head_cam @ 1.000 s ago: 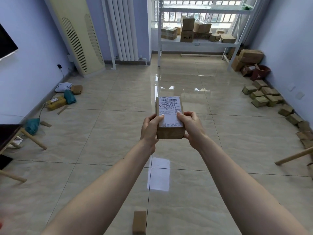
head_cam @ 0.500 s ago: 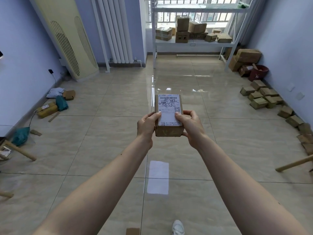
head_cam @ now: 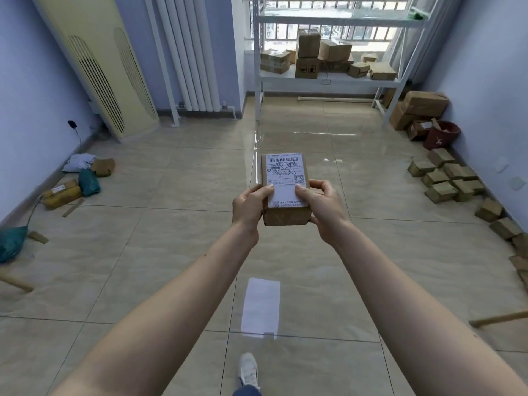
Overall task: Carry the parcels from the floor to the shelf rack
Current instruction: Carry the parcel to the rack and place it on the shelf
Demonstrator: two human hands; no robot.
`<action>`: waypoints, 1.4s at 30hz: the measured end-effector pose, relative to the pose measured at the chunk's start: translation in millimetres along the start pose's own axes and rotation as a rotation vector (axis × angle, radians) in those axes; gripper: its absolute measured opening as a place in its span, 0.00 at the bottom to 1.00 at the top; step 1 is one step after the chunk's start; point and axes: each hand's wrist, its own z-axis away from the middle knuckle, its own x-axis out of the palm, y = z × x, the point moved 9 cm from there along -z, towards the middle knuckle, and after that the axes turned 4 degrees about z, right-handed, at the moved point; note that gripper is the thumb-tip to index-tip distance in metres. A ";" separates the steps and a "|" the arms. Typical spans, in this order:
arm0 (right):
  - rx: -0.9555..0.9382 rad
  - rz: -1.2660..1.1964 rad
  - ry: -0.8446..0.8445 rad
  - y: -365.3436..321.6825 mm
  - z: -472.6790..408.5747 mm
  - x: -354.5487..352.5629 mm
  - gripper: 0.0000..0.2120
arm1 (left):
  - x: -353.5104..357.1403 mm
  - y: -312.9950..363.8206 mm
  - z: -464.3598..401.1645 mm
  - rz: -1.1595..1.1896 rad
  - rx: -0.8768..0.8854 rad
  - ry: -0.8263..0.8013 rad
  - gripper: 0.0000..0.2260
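Observation:
A small brown cardboard parcel point(head_cam: 285, 178) with a white shipping label on top is held out in front of me at mid-frame. My left hand point(head_cam: 249, 207) grips its left side and my right hand point(head_cam: 324, 208) grips its right side, thumbs on the label. The white metal shelf rack point(head_cam: 328, 80) stands at the far end of the room by the window, with several brown boxes point(head_cam: 308, 55) on its lower shelf. More small parcels point(head_cam: 444, 178) lie on the floor along the right wall.
A tall cream air conditioner point(head_cam: 97, 67) and a white radiator point(head_cam: 188, 52) stand at the far left. Bags and packets point(head_cam: 83, 178) lie by the left wall. Large boxes point(head_cam: 423, 108) and a red bucket point(head_cam: 441, 135) sit right of the rack. My white shoe point(head_cam: 248, 370) shows below.
I have walked forward: the rack and the floor parcels are nearer and larger. The parcel stays in both hands. A small box on the floor near me has dropped out of view.

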 end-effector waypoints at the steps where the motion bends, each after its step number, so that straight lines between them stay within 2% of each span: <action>1: -0.004 0.000 0.002 -4.8 -13.3 1.3 0.17 | 4.9 4.0 -13.3 -0.004 0.002 -0.003 0.16; 6: -0.030 -0.025 0.033 -28.9 -81.8 14.0 0.16 | 27.2 34.5 -84.7 -0.020 0.025 -0.060 0.19; 12: -0.057 -0.057 0.064 -60.6 -157.4 30.9 0.15 | 53.7 72.2 -162.0 -0.054 0.048 -0.110 0.16; 16: -0.061 -0.062 0.086 -76.4 -207.6 31.6 0.15 | 77.3 87.9 -209.9 -0.068 0.039 -0.131 0.07; 29: -0.071 -0.045 0.094 -131.8 -417.3 12.5 0.17 | 181.8 131.8 -386.5 -0.088 0.047 -0.147 0.05; 35: -0.068 -0.027 0.073 -158.7 -509.9 13.5 0.16 | 218.6 152.2 -467.0 -0.069 0.053 -0.104 0.15; 39: -0.080 -0.026 0.063 -176.7 -575.6 24.0 0.16 | 233.5 169.4 -532.3 -0.052 0.071 -0.075 0.29; 42: -0.099 -0.029 0.052 -192.2 -628.5 35.0 0.14 | 246.9 187.0 -584.2 -0.053 0.088 -0.075 0.35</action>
